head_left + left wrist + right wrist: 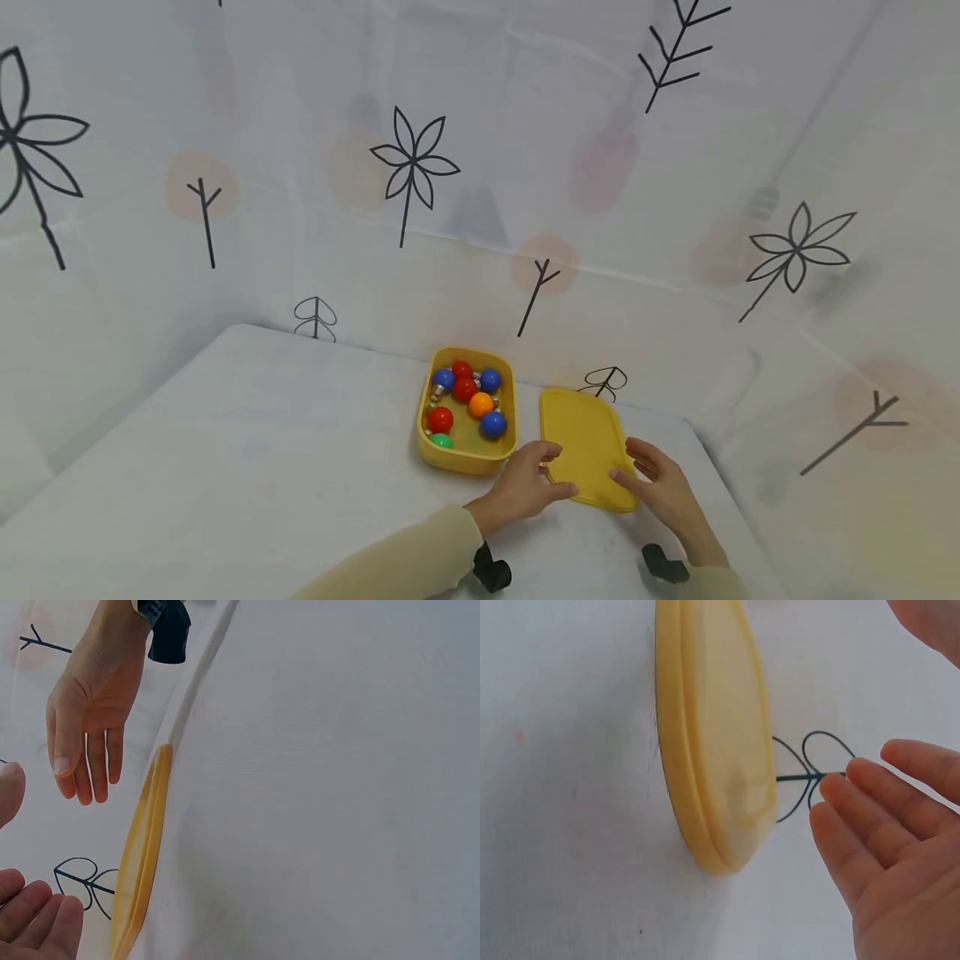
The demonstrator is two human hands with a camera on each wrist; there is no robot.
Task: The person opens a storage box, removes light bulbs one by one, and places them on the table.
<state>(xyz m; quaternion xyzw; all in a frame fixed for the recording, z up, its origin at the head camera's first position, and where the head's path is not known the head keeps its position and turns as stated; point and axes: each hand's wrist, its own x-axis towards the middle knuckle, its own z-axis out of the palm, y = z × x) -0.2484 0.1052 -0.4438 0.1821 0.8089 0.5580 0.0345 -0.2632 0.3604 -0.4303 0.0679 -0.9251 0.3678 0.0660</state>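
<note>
A flat yellow lid (585, 446) with rounded corners lies on the table. My left hand (521, 483) hovers over its left side, thumb and fingers spread apart. Above the right side is my right hand (663, 492), its fingers loosely bent. Both wrist views show gaps between the hands and the lid (727, 735), and neither hand holds anything. Left of the lid stands a yellow container (465, 464) with small coloured bulbs inside: several red bulbs (439, 420) and blue bulbs (492, 425), an orange bulb (481, 405) and a green bulb (441, 440).
The white table (225, 467) reaches well to the left of the container. Behind it hangs a pale cloth (465, 292) printed with plant drawings. Dark bands with camera mounts sit on both wrists, among them the left mount (491, 571).
</note>
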